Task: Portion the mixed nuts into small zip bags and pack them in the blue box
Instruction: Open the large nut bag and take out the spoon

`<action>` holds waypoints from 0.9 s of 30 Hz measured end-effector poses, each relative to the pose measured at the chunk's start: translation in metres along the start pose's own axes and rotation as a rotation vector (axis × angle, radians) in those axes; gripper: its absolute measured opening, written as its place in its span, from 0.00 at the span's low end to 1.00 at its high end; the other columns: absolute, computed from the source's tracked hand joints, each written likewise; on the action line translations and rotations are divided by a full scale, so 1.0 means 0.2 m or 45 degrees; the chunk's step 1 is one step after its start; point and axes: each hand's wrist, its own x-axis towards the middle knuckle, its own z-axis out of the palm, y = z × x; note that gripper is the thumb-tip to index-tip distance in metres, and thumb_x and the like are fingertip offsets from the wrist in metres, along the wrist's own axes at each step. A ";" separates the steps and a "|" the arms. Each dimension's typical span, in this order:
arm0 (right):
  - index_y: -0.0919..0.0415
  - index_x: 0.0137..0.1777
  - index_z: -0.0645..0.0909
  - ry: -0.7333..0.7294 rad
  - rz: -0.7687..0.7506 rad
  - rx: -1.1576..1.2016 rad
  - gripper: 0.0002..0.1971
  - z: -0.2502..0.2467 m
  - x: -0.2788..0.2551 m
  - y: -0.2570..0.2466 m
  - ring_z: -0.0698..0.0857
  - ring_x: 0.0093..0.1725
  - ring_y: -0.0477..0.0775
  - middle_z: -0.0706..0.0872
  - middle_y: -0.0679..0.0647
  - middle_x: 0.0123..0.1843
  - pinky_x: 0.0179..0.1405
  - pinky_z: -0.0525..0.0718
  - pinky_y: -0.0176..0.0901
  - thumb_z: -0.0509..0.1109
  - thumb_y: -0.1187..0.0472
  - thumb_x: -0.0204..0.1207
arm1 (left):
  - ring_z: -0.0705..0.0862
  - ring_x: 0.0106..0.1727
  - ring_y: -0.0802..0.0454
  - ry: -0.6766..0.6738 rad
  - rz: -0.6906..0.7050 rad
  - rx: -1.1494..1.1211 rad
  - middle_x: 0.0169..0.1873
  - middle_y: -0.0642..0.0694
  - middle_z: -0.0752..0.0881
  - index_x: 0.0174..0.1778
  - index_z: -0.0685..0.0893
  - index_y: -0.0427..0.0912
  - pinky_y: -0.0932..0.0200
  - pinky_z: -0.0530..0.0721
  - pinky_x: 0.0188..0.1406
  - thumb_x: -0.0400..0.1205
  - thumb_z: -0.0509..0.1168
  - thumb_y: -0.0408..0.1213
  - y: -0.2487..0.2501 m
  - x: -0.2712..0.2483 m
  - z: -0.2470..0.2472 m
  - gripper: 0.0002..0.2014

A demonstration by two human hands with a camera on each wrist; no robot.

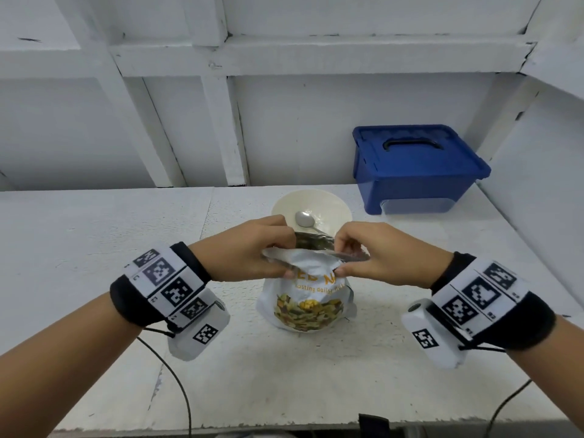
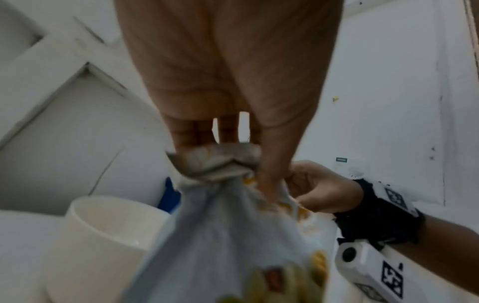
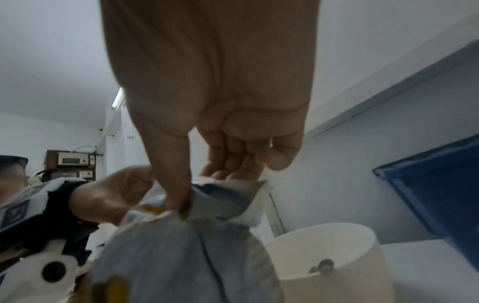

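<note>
A white foil bag of mixed nuts (image 1: 306, 298) stands on the white table (image 1: 126, 235), its top edge crumpled and parted so the silver inside shows. My left hand (image 1: 252, 254) pinches the left side of the bag's top (image 2: 215, 162). My right hand (image 1: 373, 254) pinches the right side, thumb pressed on the foil (image 3: 220, 196). Just behind the bag sits a cream bowl (image 1: 328, 203) with a metal spoon (image 1: 305, 219) in it. The blue box (image 1: 414, 169) stands at the back right with its lid on. No small zip bags are in view.
White walls and a shelf frame close off the back and right side. Black cables (image 1: 180, 384) trail from both wrist cameras over the table's front edge. The bowl (image 2: 103, 242) stands close behind the bag in both wrist views.
</note>
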 end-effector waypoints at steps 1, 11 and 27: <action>0.46 0.41 0.70 0.005 0.011 -0.020 0.13 0.01 0.00 -0.01 0.76 0.36 0.40 0.78 0.42 0.38 0.36 0.73 0.31 0.75 0.57 0.72 | 0.73 0.37 0.63 0.028 0.025 -0.017 0.39 0.60 0.70 0.38 0.73 0.55 0.75 0.71 0.36 0.72 0.62 0.52 0.00 0.01 0.02 0.07; 0.57 0.43 0.67 0.482 -0.388 -0.711 0.16 0.26 -0.04 0.05 0.70 0.24 0.51 0.75 0.55 0.29 0.18 0.67 0.36 0.75 0.65 0.69 | 0.77 0.24 0.45 0.266 0.185 0.589 0.28 0.41 0.79 0.30 0.79 0.36 0.61 0.75 0.15 0.75 0.57 0.39 -0.01 0.00 0.17 0.13; 0.49 0.66 0.79 -0.197 -0.015 -0.309 0.19 0.02 0.03 -0.02 0.75 0.57 0.41 0.82 0.45 0.62 0.58 0.74 0.39 0.67 0.47 0.77 | 0.85 0.44 0.50 -0.119 0.160 0.735 0.42 0.53 0.89 0.53 0.86 0.47 0.57 0.61 0.52 0.78 0.46 0.56 0.04 0.05 0.08 0.26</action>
